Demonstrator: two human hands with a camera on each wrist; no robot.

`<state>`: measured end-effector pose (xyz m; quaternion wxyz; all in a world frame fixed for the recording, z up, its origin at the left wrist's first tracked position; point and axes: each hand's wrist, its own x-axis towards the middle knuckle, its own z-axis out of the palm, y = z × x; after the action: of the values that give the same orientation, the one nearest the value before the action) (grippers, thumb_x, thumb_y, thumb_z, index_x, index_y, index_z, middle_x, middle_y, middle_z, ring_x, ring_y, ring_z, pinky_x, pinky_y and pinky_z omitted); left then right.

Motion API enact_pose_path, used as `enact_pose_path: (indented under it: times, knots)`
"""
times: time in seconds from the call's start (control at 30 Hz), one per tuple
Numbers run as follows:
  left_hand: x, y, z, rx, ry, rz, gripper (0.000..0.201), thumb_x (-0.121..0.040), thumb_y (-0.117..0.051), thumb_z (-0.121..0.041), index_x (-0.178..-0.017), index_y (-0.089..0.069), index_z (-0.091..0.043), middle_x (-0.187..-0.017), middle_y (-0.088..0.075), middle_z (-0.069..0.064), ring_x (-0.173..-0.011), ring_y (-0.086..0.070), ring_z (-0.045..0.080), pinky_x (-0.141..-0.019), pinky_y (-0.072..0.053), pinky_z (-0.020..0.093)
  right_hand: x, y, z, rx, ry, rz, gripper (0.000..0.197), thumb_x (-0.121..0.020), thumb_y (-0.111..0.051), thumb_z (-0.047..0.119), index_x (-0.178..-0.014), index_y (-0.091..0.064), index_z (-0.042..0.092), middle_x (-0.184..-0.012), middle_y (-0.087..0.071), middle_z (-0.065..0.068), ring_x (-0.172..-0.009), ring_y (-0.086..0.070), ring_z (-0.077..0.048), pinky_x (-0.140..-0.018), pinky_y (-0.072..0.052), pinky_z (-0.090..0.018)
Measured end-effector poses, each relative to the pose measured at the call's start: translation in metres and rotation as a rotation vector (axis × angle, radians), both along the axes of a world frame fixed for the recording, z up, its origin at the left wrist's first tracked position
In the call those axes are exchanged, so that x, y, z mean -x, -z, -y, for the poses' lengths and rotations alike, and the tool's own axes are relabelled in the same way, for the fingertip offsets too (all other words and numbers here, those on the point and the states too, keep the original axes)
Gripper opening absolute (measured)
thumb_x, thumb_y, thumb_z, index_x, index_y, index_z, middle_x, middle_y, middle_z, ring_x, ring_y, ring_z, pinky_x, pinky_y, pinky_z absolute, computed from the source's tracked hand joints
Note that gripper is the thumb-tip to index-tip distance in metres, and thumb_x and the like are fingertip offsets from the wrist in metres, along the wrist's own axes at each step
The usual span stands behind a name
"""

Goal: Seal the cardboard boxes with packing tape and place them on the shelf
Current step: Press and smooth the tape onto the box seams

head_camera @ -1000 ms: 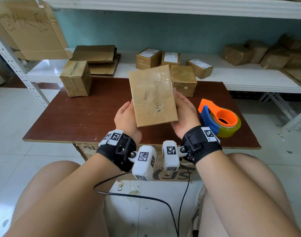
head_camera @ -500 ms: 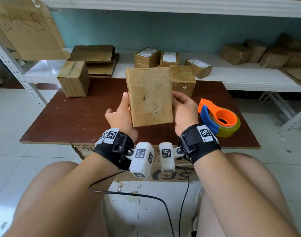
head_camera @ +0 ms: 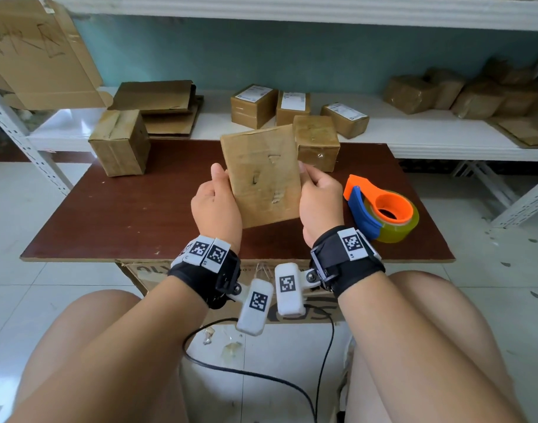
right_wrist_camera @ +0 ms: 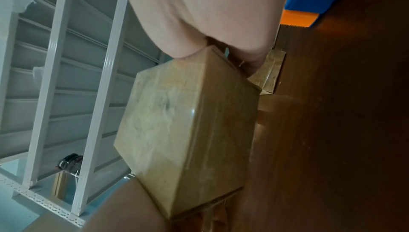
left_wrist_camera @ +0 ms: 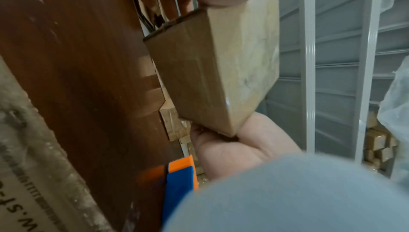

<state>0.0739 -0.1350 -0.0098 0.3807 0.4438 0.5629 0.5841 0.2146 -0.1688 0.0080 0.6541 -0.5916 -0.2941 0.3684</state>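
Two hands gripping one flat brown cardboard box wrapped in glossy tape [head_camera: 263, 175], held upright above the dark red-brown wooden surface [head_camera: 115, 215]: left hand [head_camera: 216, 206] curled round its left edge, thumb on the front face; right hand [head_camera: 321, 203] curled round its right edge. Small tears and marks on the box front; no legible writing. Orange-and-blue tape dispenser with a clear roll [head_camera: 382, 213] lying on the surface, just right of the right hand. Two further brown cardboard boxes standing on the surface: one at the far left [head_camera: 119, 143], one behind the held box [head_camera: 316, 141]. Three small boxes with white printed labels [head_camera: 295, 106] on the white shelf [head_camera: 414, 135], label text too small to read. Flattened cardboard sheets [head_camera: 157, 105] stacked at the shelf's left. Large carton under the surface [head_camera: 157, 274] with partly hidden print, unreadable. Black cable [head_camera: 252, 374] across the tiled floor.
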Motion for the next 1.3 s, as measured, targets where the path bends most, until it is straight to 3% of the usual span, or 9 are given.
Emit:
enact_pose_path:
  times: [0.1, 0.23, 0.37, 0.5, 0.6, 0.67, 0.77, 1.03, 1.3]
  knots:
    - [-0.003, -0.003, 0.003, 0.017, 0.054, -0.027, 0.049, -0.113, -0.037, -0.049, -0.075, -0.064, -0.035, -0.115, -0.069, 0.014, -0.108, -0.064, 0.029, -0.107, -0.05, 0.051, 0.001, 0.006, -0.002, 0.001, -0.008, 0.033, 0.025, -0.112, -0.053, 0.028, -0.119, -0.077, 0.031, -0.111, -0.08, 0.009, -0.107, -0.074, -0.01, -0.099, -0.06, -0.035]
    - [-0.002, -0.008, 0.005, 0.167, 0.106, 0.029, 0.056, -0.11, -0.029, -0.06, -0.082, -0.065, -0.028, -0.097, -0.069, 0.0, -0.101, -0.069, 0.03, -0.095, -0.055, 0.046, 0.004, 0.009, -0.001, 0.006, -0.044, 0.069, 0.032, -0.114, -0.047, 0.035, -0.123, -0.075, 0.024, -0.102, -0.078, 0.017, -0.098, -0.071, 0.001, -0.086, -0.054, -0.018]
    - [-0.003, -0.006, 0.006, 0.279, 0.248, 0.141, 0.079, -0.097, -0.026, -0.081, -0.133, -0.065, -0.022, -0.126, -0.071, -0.007, -0.114, -0.067, 0.015, -0.106, -0.052, 0.039, 0.004, 0.013, -0.002, 0.04, -0.228, 0.201, 0.085, -0.085, -0.06, 0.086, -0.145, -0.064, 0.025, -0.13, -0.074, 0.011, -0.123, -0.067, -0.005, -0.112, -0.052, -0.039]
    - [-0.002, 0.002, 0.007, 0.247, 0.301, 0.043, 0.134, -0.058, -0.032, -0.112, -0.168, -0.011, -0.039, -0.157, -0.054, 0.0, -0.136, -0.06, 0.027, -0.109, -0.053, 0.055, 0.005, 0.013, -0.001, 0.092, -0.174, 0.766, 0.113, -0.068, -0.075, 0.088, -0.157, -0.05, 0.024, -0.148, -0.061, 0.006, -0.137, -0.054, -0.012, -0.111, -0.05, -0.037]
    - [-0.001, -0.005, 0.009, 0.399, 0.332, 0.089, 0.134, -0.069, -0.035, -0.106, -0.169, 0.007, -0.027, -0.157, -0.048, 0.003, -0.122, -0.067, 0.035, -0.08, -0.066, 0.056, -0.003, 0.008, 0.001, 0.078, -0.085, 0.78, 0.097, -0.07, -0.088, 0.069, -0.15, -0.059, 0.024, -0.139, -0.056, 0.004, -0.124, -0.051, -0.006, -0.103, -0.045, -0.026]
    - [0.002, -0.014, 0.011, 0.468, 0.41, 0.043, 0.111, -0.086, -0.031, -0.094, -0.16, -0.035, -0.011, -0.139, -0.064, 0.012, -0.097, -0.078, 0.035, -0.068, -0.068, 0.05, -0.01, 0.007, 0.0, 0.086, -0.032, 0.727, 0.088, -0.066, -0.091, 0.066, -0.142, -0.066, 0.029, -0.131, -0.058, 0.006, -0.119, -0.055, -0.006, -0.1, -0.046, -0.026]
    - [0.009, -0.014, 0.012, 0.498, 0.484, -0.162, 0.092, -0.094, -0.039, -0.085, -0.123, -0.063, -0.002, -0.103, -0.077, 0.017, -0.078, -0.081, 0.03, -0.071, -0.068, 0.048, -0.017, 0.007, -0.004, 0.112, -0.058, 0.697, 0.079, -0.062, -0.092, 0.067, -0.13, -0.074, 0.029, -0.126, -0.07, 0.01, -0.116, -0.064, -0.008, -0.1, -0.056, -0.037]
    - [0.027, -0.002, -0.01, 0.27, 0.327, -0.497, 0.096, -0.066, -0.071, -0.089, -0.128, -0.056, -0.016, -0.115, -0.069, 0.003, -0.097, -0.074, 0.022, -0.081, -0.066, 0.047, -0.015, 0.001, -0.001, 0.082, -0.225, 0.667, 0.069, -0.068, -0.098, 0.05, -0.128, -0.077, 0.026, -0.115, -0.074, 0.012, -0.104, -0.068, 0.0, -0.094, -0.056, -0.022]
    - [0.023, 0.009, -0.013, 0.227, 0.264, -0.357, 0.055, -0.097, -0.063, -0.066, -0.095, -0.05, -0.012, -0.099, -0.065, 0.007, -0.079, -0.074, 0.02, -0.076, -0.067, 0.048, -0.004, 0.006, -0.005, 0.093, -0.071, 0.644, 0.087, -0.068, -0.092, 0.063, -0.142, -0.061, 0.029, -0.142, -0.059, 0.009, -0.131, -0.053, -0.008, -0.11, -0.047, -0.033]
